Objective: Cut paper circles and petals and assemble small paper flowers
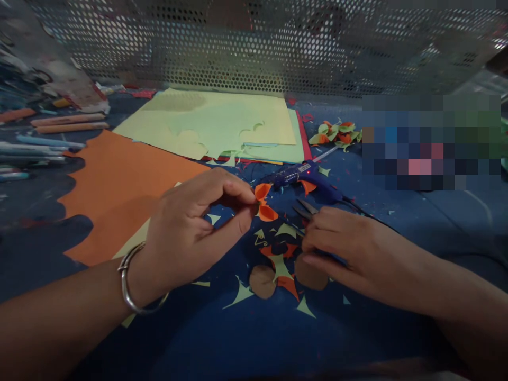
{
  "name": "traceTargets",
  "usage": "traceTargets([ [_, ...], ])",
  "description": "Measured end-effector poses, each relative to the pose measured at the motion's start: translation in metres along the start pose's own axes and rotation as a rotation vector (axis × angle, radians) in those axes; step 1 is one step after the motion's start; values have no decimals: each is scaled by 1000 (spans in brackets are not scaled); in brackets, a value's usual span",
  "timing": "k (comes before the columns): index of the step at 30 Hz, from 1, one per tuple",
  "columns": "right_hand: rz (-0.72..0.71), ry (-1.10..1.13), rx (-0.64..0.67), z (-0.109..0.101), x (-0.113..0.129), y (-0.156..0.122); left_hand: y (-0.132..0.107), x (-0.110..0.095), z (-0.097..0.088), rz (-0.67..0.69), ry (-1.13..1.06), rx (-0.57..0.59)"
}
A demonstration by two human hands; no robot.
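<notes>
My left hand (pixel 202 227), a metal bangle on its wrist, pinches a small orange paper piece (pixel 265 207) between thumb and fingertips; it is shaped like curled petals. My right hand (pixel 345 243) is closed around scissors (pixel 305 209). Their dark blades stick out toward the orange piece, slightly apart, while the handles are hidden in my fingers. Beneath my hands lie green paper scraps (pixel 243 293), orange scraps (pixel 289 287) and two brown cardboard discs, one at the left (pixel 262 281) and one partly under my right hand (pixel 311 274).
A blue glue gun (pixel 313 174) lies behind my hands, its cord running right. Pale green and yellow sheets (pixel 222 119) are stacked at the back, with scalloped orange paper (pixel 115 196) at left. Pens (pixel 35 151) lie far left. Small paper flowers (pixel 337 133) sit before the perforated metal panel (pixel 198 53).
</notes>
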State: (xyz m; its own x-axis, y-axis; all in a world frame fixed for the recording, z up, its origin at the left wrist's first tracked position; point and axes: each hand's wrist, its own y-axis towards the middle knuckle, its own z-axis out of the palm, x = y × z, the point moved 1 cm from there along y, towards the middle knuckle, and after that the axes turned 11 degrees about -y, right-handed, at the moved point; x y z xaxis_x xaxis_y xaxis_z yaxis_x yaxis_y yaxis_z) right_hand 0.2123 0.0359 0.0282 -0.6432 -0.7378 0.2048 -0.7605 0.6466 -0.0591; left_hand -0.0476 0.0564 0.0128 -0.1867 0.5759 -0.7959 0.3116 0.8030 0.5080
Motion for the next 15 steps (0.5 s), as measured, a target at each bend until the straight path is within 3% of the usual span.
traceTargets([
  [4, 3, 9, -10, 0, -1, 1, 1, 2, 0, -12, 16, -35],
  [10, 52, -24, -163, -2, -9, -4, 3, 2, 0, -27, -5, -103],
  [15, 113, -16, -218, -9, -16, -12, 2, 2, -1, -37, 49, -150],
])
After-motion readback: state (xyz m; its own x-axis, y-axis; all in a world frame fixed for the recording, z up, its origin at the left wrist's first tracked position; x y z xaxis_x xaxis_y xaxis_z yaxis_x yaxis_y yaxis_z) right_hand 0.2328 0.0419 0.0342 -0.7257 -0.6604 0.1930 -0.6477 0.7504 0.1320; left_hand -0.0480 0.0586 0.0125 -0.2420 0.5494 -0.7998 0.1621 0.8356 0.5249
